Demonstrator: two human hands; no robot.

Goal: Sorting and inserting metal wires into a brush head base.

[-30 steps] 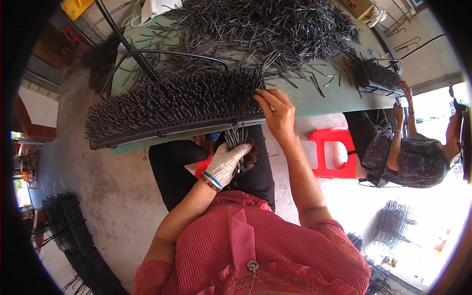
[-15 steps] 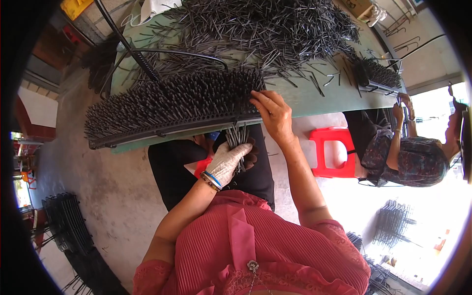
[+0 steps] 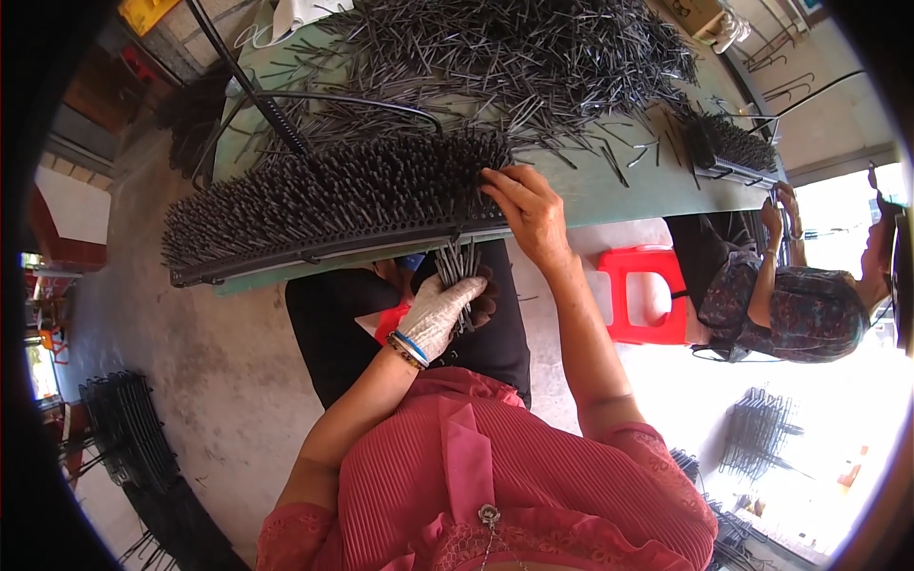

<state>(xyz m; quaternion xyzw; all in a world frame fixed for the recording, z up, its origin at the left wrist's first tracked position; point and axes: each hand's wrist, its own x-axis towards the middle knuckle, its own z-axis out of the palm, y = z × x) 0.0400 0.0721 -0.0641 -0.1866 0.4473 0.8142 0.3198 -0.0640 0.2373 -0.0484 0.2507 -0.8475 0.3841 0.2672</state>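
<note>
My left hand (image 3: 443,314), in a white glove with dark fingers, is closed round a bundle of thin dark rods (image 3: 460,266) above my lap. My bare right hand (image 3: 526,207) pinches at the right end of a long black rack (image 3: 343,190) packed with upright dark rods. Its fingertips are pressed together among the end rods, and what lies between them is too small to make out. The rack rests along the near edge of the green table (image 3: 609,195), its front rim lined with small holes.
A large heap of loose rods (image 3: 533,57) covers the table's far part. A black metal frame (image 3: 257,95) rises behind the rack. At right, a co-worker (image 3: 785,300) works beside a smaller filled rack (image 3: 728,143); a red stool (image 3: 647,295) stands between us. Bundled black racks (image 3: 133,428) lie lower left.
My right hand has shifted very slightly left and up at the rack's end. The left hand holds its bundle in almost the same place.
</note>
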